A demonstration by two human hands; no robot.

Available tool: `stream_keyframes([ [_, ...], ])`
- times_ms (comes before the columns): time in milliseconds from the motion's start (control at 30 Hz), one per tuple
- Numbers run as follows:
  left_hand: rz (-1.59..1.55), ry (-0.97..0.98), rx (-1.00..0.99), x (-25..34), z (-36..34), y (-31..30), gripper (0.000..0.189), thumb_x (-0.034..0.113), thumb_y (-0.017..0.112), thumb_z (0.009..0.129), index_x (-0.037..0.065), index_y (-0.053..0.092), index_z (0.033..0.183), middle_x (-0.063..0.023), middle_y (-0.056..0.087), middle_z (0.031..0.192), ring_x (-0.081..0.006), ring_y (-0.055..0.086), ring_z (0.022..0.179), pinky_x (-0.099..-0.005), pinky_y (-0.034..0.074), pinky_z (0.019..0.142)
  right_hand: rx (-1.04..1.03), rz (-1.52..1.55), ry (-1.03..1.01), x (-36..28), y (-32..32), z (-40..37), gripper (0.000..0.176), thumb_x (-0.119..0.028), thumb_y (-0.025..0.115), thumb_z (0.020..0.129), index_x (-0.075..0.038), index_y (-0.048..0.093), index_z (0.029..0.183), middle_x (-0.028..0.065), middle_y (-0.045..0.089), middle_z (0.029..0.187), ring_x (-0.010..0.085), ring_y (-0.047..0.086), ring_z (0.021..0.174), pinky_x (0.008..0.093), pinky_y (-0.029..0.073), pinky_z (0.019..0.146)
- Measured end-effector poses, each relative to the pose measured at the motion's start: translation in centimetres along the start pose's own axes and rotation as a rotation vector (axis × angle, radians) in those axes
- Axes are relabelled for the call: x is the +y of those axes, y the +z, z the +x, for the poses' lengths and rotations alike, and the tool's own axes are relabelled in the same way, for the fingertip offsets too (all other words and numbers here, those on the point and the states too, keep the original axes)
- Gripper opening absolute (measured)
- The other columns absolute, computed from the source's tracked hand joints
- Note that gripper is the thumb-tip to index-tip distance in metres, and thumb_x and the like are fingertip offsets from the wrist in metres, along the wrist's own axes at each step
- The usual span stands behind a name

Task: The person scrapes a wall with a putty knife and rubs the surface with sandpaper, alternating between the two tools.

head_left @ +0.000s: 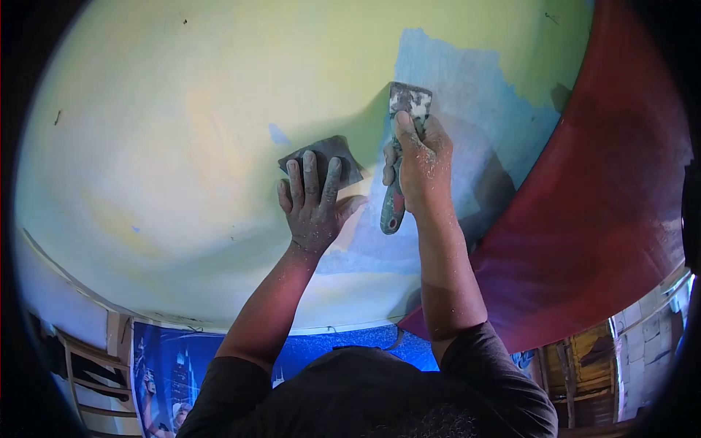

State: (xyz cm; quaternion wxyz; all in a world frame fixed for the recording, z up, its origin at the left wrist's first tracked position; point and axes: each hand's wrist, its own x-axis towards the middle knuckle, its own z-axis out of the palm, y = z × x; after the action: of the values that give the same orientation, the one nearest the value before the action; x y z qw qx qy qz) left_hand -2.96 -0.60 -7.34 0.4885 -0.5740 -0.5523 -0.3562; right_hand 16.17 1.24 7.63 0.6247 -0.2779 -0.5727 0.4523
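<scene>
My right hand [426, 164] is wrapped round the handle of a putty knife [410, 100], its thumb on the blade. The blade is stained white and dark and points up over the pale blue patch [460, 80] on the painted wall. Left of it, my left hand [314, 197] lies with spread fingers on a dark sanding sheet [343, 151], flat against the pale yellow-green wall surface [182, 146]. Whitish dust covers both hands and forearms. A small blue spot [278, 134] shows just above the sheet.
A dark red surface [584, 219] curves along the right side. Below the wall's lower edge are a blue printed banner [171, 372], a wooden rack [91, 372] at the lower left and wooden framing [584, 365] at the lower right.
</scene>
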Motion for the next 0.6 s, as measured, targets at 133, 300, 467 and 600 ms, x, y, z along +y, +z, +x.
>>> stream_keyframes([
  [133, 0.004, 0.003, 0.004, -0.1, 0.2, -0.1, 0.094, 0.078, 0.062, 0.099, 0.012, 0.053, 0.166, -0.0326, 0.039, 0.173, -0.0513, 0.031, 0.164, -0.0627, 0.009, 0.131, 0.020, 0.009, 0.001, 0.9, 0.0, -0.7, 0.030, -0.030, 0.065, 0.114, -0.003, 0.058, 0.104, 0.0063, 0.059, 0.071, 0.0134, 0.053, 0.049, 0.0313, 0.043, 0.045],
  [300, 0.001, -0.004, 0.007, -0.1, 0.0, 0.4, 0.094, 0.078, 0.061, 0.099, 0.013, 0.052, 0.167, -0.0324, 0.039, 0.173, -0.0516, 0.031, 0.164, -0.0625, 0.008, 0.132, 0.013, -0.022, -0.005, -0.7, 0.2, 0.5, 0.030, -0.030, 0.066, 0.114, -0.003, 0.058, 0.104, 0.0060, 0.059, 0.071, 0.0136, 0.053, 0.049, 0.0314, 0.044, 0.045],
  [467, 0.011, 0.002, -0.005, -0.1, 0.1, 0.1, 0.095, 0.080, 0.060, 0.099, 0.013, 0.052, 0.167, -0.0326, 0.040, 0.173, -0.0518, 0.031, 0.164, -0.0622, 0.008, 0.132, 0.029, 0.005, -0.026, -0.2, 0.3, 0.6, 0.028, -0.029, 0.066, 0.113, -0.003, 0.059, 0.104, 0.0064, 0.060, 0.072, 0.0137, 0.053, 0.050, 0.0316, 0.045, 0.045],
  [600, 0.011, 0.003, 0.009, -0.2, 0.1, 0.3, 0.096, 0.080, 0.060, 0.099, 0.013, 0.052, 0.167, -0.0331, 0.040, 0.172, -0.0516, 0.032, 0.164, -0.0623, 0.008, 0.132, 0.013, -0.019, -0.018, -0.4, 0.3, 0.5, 0.028, -0.029, 0.066, 0.114, -0.003, 0.060, 0.105, 0.0060, 0.061, 0.073, 0.0138, 0.054, 0.051, 0.0317, 0.045, 0.045],
])
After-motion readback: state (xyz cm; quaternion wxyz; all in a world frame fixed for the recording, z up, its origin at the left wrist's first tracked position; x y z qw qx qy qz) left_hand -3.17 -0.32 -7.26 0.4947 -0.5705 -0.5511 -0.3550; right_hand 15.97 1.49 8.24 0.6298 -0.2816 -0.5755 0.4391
